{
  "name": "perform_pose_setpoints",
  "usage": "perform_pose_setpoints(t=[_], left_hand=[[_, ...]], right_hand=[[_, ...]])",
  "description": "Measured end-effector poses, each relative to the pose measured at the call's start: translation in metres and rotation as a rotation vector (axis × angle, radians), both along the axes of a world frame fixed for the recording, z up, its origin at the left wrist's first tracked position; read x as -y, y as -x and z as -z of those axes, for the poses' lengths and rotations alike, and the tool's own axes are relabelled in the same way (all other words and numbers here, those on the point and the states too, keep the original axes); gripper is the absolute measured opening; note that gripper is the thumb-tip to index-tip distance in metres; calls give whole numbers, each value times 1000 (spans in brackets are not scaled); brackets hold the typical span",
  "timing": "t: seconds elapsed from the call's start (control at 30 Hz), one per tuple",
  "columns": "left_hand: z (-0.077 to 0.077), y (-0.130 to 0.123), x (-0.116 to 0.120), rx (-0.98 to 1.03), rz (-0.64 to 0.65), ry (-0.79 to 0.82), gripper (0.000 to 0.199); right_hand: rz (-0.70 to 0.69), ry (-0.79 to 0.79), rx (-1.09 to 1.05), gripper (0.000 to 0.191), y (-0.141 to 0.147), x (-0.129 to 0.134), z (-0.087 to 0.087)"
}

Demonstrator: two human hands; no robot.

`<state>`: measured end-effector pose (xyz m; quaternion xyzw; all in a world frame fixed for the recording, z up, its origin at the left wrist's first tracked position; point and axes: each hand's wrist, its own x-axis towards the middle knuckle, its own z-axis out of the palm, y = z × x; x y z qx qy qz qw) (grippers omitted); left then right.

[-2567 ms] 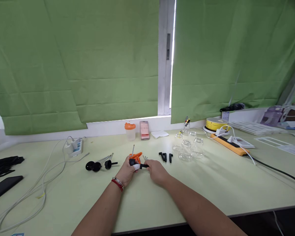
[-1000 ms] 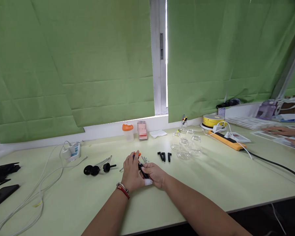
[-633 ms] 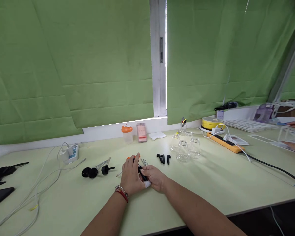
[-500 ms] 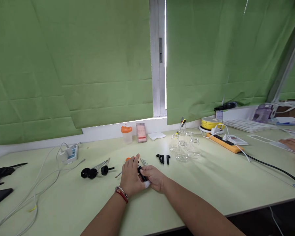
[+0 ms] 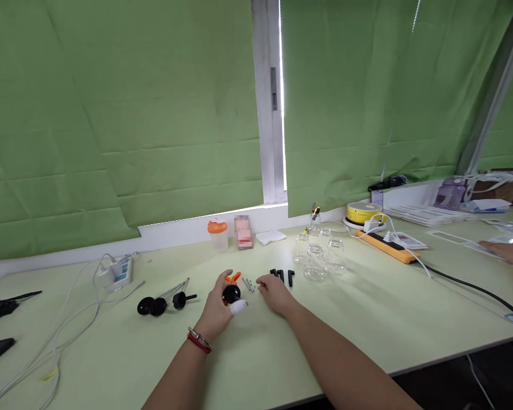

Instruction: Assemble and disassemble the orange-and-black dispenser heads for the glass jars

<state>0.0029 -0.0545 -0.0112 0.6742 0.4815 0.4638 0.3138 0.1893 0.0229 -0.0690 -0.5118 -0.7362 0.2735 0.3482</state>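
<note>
My left hand (image 5: 217, 304), with a white wrap on its thumb, grips a black round lid-like piece (image 5: 231, 293) just above the table. Behind that piece an orange-handled tool (image 5: 234, 278) is partly hidden. My right hand (image 5: 276, 293) is beside several small metal pins (image 5: 248, 285), its fingertips bunched together; whether something is between them is too small to tell. Partly behind the right hand are black L-shaped handles (image 5: 290, 278). To the left lie black discs with metal rods (image 5: 158, 306) and a black piece with a short stem (image 5: 179, 300).
Several clear glass jars (image 5: 315, 267) stand right of centre. An orange-lidded cup (image 5: 218, 236) and a small box (image 5: 243, 233) are at the back. An orange power strip (image 5: 387, 247) and cables lie right, a white strip (image 5: 122, 272) left. Another person's hand (image 5: 507, 252) is far right.
My hands have come apart: the left keeps the black piece, now turned with its round face showing, and the right has moved over to the small metal pins. The view has shifted slightly.
</note>
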Motion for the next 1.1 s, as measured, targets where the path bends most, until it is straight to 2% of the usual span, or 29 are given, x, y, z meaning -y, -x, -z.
perform_pose_setpoints(t=[0.1,0.17,0.3,0.4,0.5,0.73,0.93,1.1], left_hand=[[-5,5,0,282,109,147,65],[-9,8,2,433,176,253,64],[-16,13,6,567,314,429,70],[-15,15,6,556,374,547,70],[-9,17,3,511,387,653,66],[-3,11,3,452,435,789,59],[-5,9,5,447,444,792,57],[-2,10,2,428,445,800,61]], right_hand=[[-4,-49,145,23,7,2,1],[0,-59,228,20,12,1,2],[9,-72,333,17,15,-3,2],[9,-75,361,22,12,-5,0],[14,-61,364,18,8,-4,-2],[26,20,334,9,4,0,-3],[12,39,230,3,0,7,-10],[-33,63,32,13,3,14,-19]])
